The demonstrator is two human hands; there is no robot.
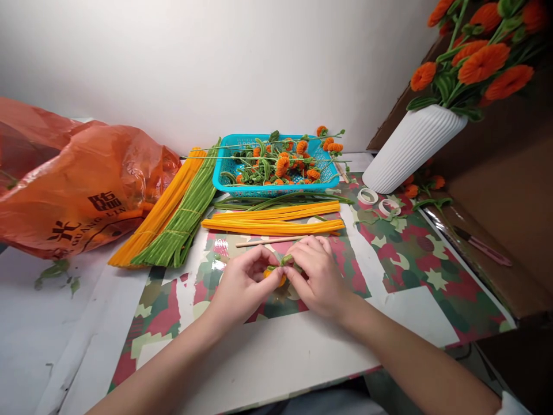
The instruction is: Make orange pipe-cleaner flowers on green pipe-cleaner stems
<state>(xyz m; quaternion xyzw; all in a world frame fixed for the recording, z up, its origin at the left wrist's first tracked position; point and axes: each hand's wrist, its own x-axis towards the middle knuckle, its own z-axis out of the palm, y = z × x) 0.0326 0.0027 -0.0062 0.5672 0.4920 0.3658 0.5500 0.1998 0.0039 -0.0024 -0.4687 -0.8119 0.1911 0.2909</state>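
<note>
Both your left hand (pixel 246 282) and right hand (pixel 318 274), fingers curled in, pinch a seemingly half-made yellow chenille flower (pixel 268 274) at dial centre, finished-looking orange blooms (pixel 282 166) in the basket (pixel 276 189) at twelve o'clock, yellow pipe cleaners (pixel 276 226) apparently unused.

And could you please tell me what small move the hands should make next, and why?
I'd probably have the left hand steady the small yellow piece while the right hand presses the green strip against it: both hands meet there, and the green seems to stick up beyond their grip.
</note>
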